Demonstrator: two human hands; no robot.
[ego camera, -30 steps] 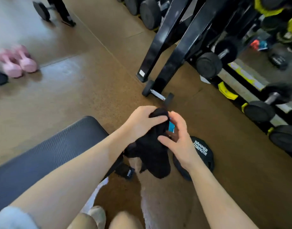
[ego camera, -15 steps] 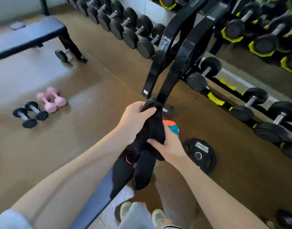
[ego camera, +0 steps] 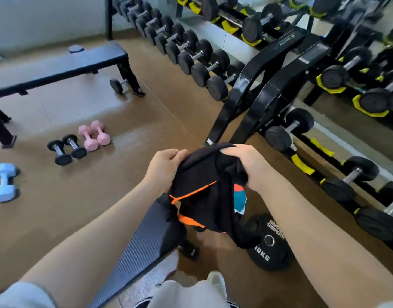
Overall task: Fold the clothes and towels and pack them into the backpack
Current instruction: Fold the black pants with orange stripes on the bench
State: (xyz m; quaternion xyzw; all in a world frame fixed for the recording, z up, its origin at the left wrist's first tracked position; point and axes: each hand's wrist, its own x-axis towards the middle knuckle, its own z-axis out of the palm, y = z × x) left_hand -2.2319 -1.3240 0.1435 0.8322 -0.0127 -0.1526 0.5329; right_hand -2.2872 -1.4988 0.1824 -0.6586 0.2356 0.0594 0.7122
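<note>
Black garment (ego camera: 204, 185) now spread wider, each hand's grip closed on its top edge.

We find open floor (ego camera: 57, 218) at left centre; dumbbell rack (ego camera: 268, 85) blocks the right, weight plate (ego camera: 271, 252) and padded table (ego camera: 142, 241) crowd below.

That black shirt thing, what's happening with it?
A person is standing in a gym, holding up a black garment with orange trim. The left hand and right hand each grip its top edge, and it hangs unfolded above a bench. No backpack is in view.
</note>
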